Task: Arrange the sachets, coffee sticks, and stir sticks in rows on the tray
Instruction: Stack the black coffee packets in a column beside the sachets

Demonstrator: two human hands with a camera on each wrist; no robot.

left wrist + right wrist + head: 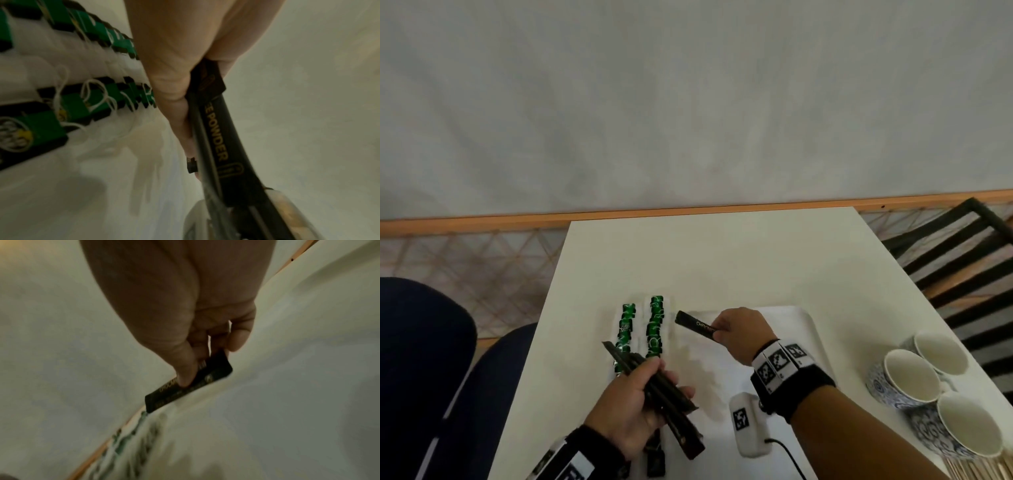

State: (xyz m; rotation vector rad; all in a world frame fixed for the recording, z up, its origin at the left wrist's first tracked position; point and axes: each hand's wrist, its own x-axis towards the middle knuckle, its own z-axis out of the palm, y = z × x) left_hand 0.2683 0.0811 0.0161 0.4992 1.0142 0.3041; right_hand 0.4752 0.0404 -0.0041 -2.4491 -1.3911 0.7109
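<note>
Holding one coffee stick (697, 325) above the tray (803, 317), the right hand (739, 334) nears two finished sachet rows (654, 325); left hand (630, 407) grips the remaining bundle (671, 407). Stir sticks look unplaced.

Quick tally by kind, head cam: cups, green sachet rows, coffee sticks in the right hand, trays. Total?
Cups: 3
Green sachet rows: 2
Coffee sticks in right hand: 1
Trays: 1
Total: 7
Not counted: stick bundle in left hand, number unclear.
</note>
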